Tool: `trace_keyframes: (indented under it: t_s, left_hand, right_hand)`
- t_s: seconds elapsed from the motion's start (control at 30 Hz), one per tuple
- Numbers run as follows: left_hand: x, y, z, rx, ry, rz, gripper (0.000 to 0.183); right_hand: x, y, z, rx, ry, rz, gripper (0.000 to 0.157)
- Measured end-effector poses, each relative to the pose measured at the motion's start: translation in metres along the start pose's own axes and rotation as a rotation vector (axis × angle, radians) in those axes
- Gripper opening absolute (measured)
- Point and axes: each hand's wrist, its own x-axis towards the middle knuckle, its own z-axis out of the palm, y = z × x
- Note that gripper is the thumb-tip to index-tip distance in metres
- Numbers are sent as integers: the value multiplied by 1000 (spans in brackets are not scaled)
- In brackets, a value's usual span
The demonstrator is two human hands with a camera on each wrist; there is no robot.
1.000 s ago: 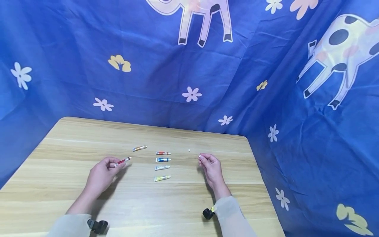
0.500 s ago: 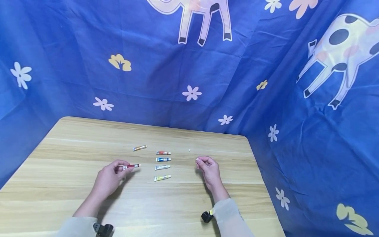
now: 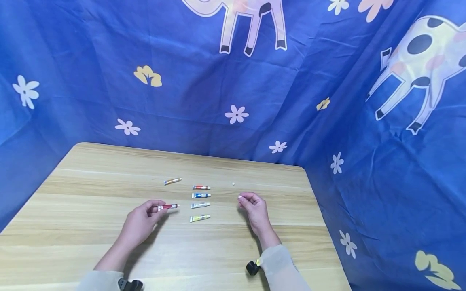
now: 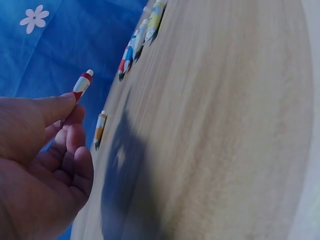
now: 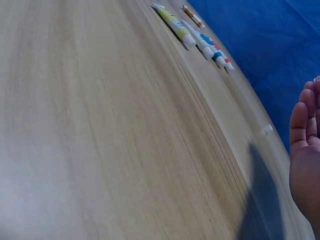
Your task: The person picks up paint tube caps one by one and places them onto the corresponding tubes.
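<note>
My left hand [image 3: 140, 224] pinches a dark red paint tube [image 3: 168, 206] between thumb and fingers, above the table, its narrow white tip pointing right. In the left wrist view the same tube [image 4: 82, 84] tilts up past the thumb. Farther right, my right hand [image 3: 257, 213] pinches a small white cap [image 3: 240, 197] at the fingertips. Between the hands lie a red tube [image 3: 201, 187], a blue tube [image 3: 201, 195], a whitish tube [image 3: 200, 205] and a yellow tube [image 3: 200, 218], stacked in a column. An ochre-brown tube [image 3: 172, 181] lies apart at the upper left.
Another small white cap [image 3: 233, 184] lies on the wood-grain table [image 3: 204, 258], beyond the right hand. A blue printed cloth [image 3: 182, 93] hangs behind the table and along its right side.
My left hand has moved right and slightly nearer with the dark red tube, which now lies more level. My right hand has shifted a little left with the cap. The tubes on the table stay put.
</note>
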Motion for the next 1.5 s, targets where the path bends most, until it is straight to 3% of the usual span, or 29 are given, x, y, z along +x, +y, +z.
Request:
trace_keyframes:
  t_s: [0.27,0.8,1.5]
  left_hand:
    - [-1,8,5,-46,-28,-7,38]
    - [-5,26,18,-119,-80,-33,34]
    - [-9,41,34,-151,-75,29,27]
  right_hand:
    - [0,3,2,-89,-15,5,20]
    - [-10,6,14,-101,-62,45,20]
    - [-19,9,36,-169,-122,42,27]
